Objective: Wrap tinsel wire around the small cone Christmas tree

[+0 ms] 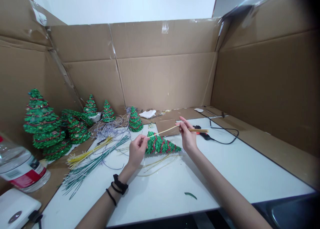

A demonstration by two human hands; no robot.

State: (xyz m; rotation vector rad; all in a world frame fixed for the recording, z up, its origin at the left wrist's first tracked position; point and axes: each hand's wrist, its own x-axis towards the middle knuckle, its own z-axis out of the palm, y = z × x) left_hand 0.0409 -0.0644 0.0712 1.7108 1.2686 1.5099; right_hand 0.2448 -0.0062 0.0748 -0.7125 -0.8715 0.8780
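Observation:
My left hand (136, 150) pinches one end of a thin pale yellow strand (163, 131), which is stretched taut. At its other end my right hand (188, 135) is closed on the strand, with a tan stick-like tool (198, 130) also sticking out of that hand to the right. A green tinsel tree with red garland (161, 145) lies on its side just behind and between the hands, its tip toward the right. Loose yellow strands (156, 167) lie on the white board (160, 195) in front of the tree.
Yellow (90, 153) and green-white wire bundles (92, 169) lie left, near tangled wire (108, 130). Several upright trees (41, 119) stand behind, with a large bottle (23, 165) at far left. A black cable (231, 140) curls right. Cardboard walls (165, 78) surround the board.

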